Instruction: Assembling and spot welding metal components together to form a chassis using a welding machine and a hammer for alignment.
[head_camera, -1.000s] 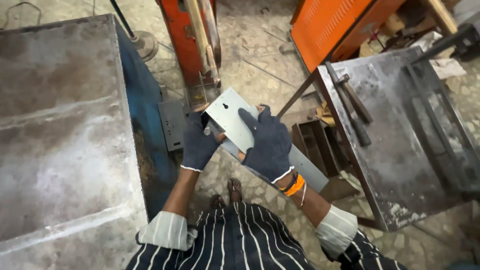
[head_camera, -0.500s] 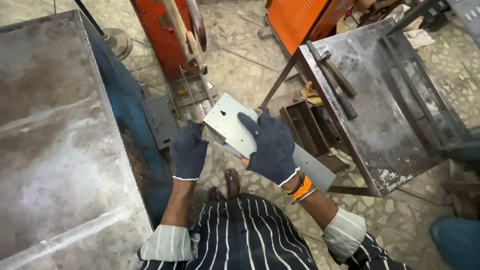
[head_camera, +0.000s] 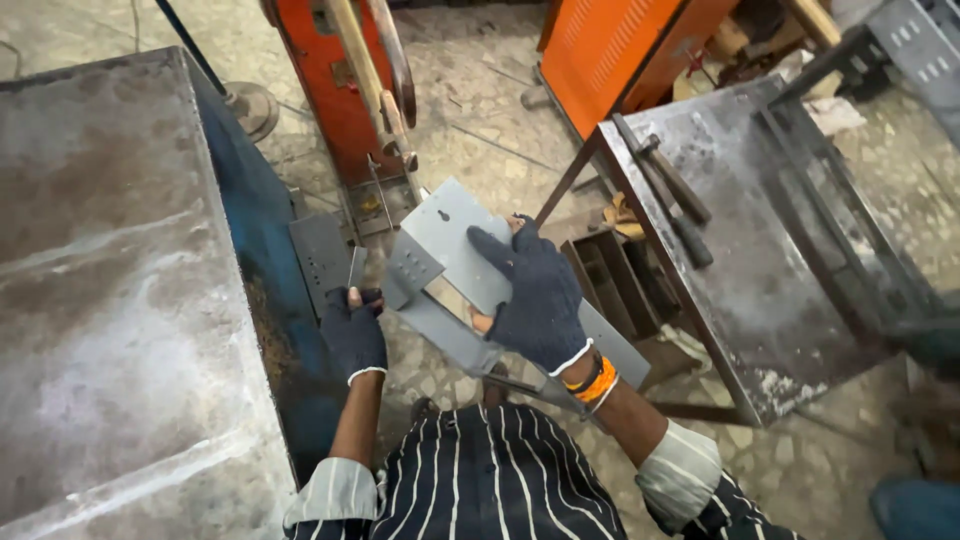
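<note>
A: Your right hand (head_camera: 535, 300)?
B: Gloved, clamped on the grey metal bracket (head_camera: 450, 245), held above the floor before you.
A: Left hand (head_camera: 355, 330)?
B: Pinching a small flat metal piece (head_camera: 356, 267) just beside it.

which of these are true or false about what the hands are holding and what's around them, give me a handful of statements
1. The right hand grips a grey sheet-metal bracket. True.
2. The left hand rests flat on the big steel table. False: it is off the table's edge, holding a small flat metal piece upright.
3. Both hands wear dark knit gloves. True.
4. The orange band is on the left wrist. False: it is on the right wrist.
5. Long tools with dark handles lie on the smaller metal table to the right. True.
6. The bracket lies on the floor. False: it is held in the air above the floor.
</note>
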